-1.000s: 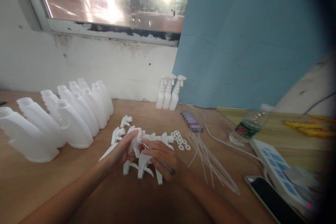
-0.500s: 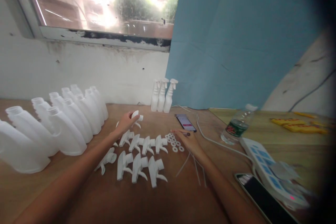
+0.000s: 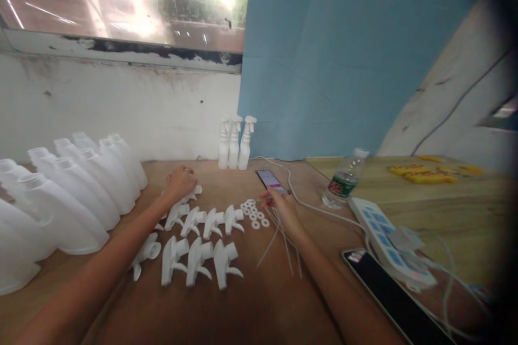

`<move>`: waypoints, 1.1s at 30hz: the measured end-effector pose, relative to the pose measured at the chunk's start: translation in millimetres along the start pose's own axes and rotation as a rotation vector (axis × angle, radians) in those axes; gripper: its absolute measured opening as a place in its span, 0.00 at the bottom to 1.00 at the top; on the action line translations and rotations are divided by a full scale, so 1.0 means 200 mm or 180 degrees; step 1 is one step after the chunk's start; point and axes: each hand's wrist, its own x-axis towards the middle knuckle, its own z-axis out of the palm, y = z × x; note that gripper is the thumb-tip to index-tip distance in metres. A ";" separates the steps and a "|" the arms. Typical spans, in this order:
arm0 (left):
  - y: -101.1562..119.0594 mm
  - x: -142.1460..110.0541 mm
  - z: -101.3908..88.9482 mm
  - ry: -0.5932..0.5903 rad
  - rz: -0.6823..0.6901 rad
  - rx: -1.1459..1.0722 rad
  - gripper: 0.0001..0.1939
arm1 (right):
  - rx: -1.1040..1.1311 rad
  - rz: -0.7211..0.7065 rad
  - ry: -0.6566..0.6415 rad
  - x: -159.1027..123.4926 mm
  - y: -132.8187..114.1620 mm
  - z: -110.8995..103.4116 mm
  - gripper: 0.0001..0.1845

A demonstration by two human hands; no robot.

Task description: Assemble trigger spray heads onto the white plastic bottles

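Note:
My left hand (image 3: 181, 183) is at the back left of the rows of white trigger sprayer heads (image 3: 212, 222), fingers curled down. A sprayer head (image 3: 196, 191) shows just beside and below it; what lies inside the fingers is hidden. My right hand (image 3: 283, 210) has its fingertips together at the upper ends of several thin white tubes (image 3: 287, 250), and seems to pinch one. To the left of those fingertips lies a group of small white ring washers (image 3: 256, 225). More sprayer heads (image 3: 198, 261) lie in a nearer row.
White empty-looking bottles (image 3: 76, 199) stand in rows on the left. Three assembled spray bottles (image 3: 244, 145) are by the wall. A phone (image 3: 267, 178), a water bottle (image 3: 343, 180), a power strip (image 3: 384, 232) with cables and a dark phone-like device (image 3: 388, 291) are on the right.
My view has turned to the right. The left hand has drawn over the sprayer head that showed in its fingers, which is now hidden. My right hand has moved from the washers to the tube ends.

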 end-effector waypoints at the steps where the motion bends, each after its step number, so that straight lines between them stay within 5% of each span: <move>1: 0.01 0.03 0.00 0.0046 0.0019 0.0032 0.18 | 0.0036 -0.0001 0.0018 0.00 0.00 0.00 0.20; 12: 0.46 0.57 0.08 0.0028 0.0513 -0.0228 0.35 | 0.0130 -0.0038 0.0121 0.03 0.03 -0.04 0.20; 18: 0.58 0.73 0.11 0.0266 0.0564 -0.0772 0.31 | 0.0133 -0.0029 0.0233 0.04 0.04 -0.07 0.21; 23: 0.52 0.65 0.05 0.0725 0.0652 -0.1269 0.27 | 0.0143 0.0015 0.0232 0.05 0.04 -0.07 0.22; 28: 0.46 0.49 -0.13 0.1361 0.0662 -0.1751 0.25 | 0.0176 -0.0044 0.0281 0.04 -0.01 -0.07 0.23; 33: 0.48 0.17 -0.34 0.1961 0.0637 -0.3130 0.21 | -0.0226 -0.0860 0.0172 0.01 -0.15 0.01 0.21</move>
